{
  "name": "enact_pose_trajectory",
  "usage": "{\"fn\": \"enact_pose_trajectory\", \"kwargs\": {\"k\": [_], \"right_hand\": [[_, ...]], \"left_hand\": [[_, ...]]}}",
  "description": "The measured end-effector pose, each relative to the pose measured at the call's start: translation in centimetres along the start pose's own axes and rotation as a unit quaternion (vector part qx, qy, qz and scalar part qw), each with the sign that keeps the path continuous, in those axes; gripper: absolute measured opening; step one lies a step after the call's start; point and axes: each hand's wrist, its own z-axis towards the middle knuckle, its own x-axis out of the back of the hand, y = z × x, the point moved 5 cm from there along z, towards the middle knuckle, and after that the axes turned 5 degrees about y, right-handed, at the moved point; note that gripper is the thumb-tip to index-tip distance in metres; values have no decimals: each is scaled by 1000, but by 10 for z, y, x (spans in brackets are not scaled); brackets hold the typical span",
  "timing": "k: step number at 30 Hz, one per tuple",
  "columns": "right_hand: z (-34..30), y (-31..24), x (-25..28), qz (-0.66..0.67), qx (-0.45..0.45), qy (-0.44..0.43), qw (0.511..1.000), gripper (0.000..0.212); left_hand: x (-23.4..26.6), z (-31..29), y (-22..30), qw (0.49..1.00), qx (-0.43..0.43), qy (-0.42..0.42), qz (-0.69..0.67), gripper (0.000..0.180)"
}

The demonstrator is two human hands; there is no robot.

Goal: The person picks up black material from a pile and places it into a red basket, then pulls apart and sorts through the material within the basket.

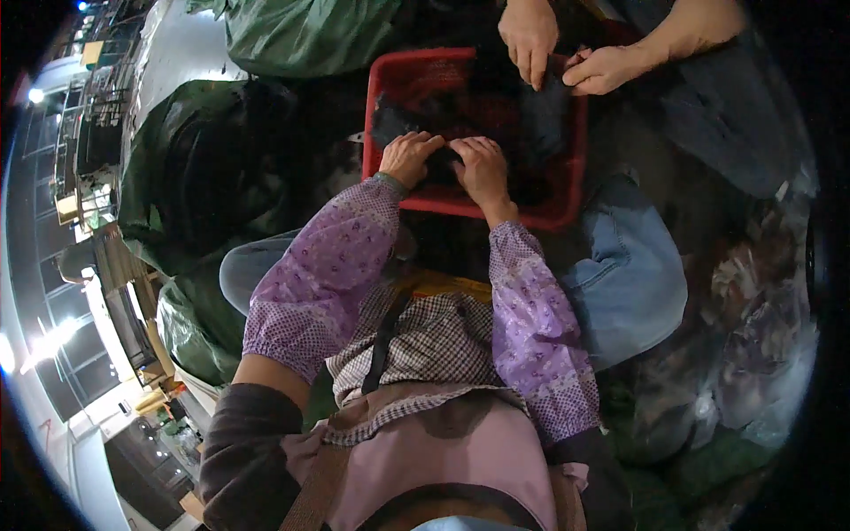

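Observation:
Over the near side of a red plastic basket [577, 168], my left hand [410, 157] and my right hand [483, 173] work close together, fingertips almost meeting. Both are closed in a pinch on a dark, soft-looking piece [442, 165], which seems to be cloth; its edges blend into the shadow. Another dark grey piece of cloth [390, 119] lies at the basket's left side. Across from me, a co-worker's hands [529, 40] pinch a dark blue-grey piece of cloth [543, 115] that hangs into the basket's right side.
Large dark green sacks [177, 212] crowd the left, and a green cover [305, 35] lies at the far side. My jeans-clad knee [633, 274] borders the basket at right. Clear plastic bags [753, 319] are heaped farther right. Shelving [97, 133] stands at far left.

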Motion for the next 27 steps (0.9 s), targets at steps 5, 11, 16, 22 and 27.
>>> {"fn": "enact_pose_trajectory", "kwargs": {"k": [5,11,16,22,27], "right_hand": [[-3,6,-7,61,-75,-56,994,21],[-5,28,2,153,-153,20,976,16],[-15,54,-3,110,-307,15,945,25],[-47,116,-38,250,-527,115,804,33],[-60,111,-42,384,-669,187,608,32]], "left_hand": [[1,-6,6,987,111,-118,16,28],[-2,-14,6,987,147,-62,16,25],[-3,-16,12,988,151,-30,5,27],[-9,-9,28,994,110,11,-2,30],[-7,-9,36,994,107,-25,-10,32]]}}
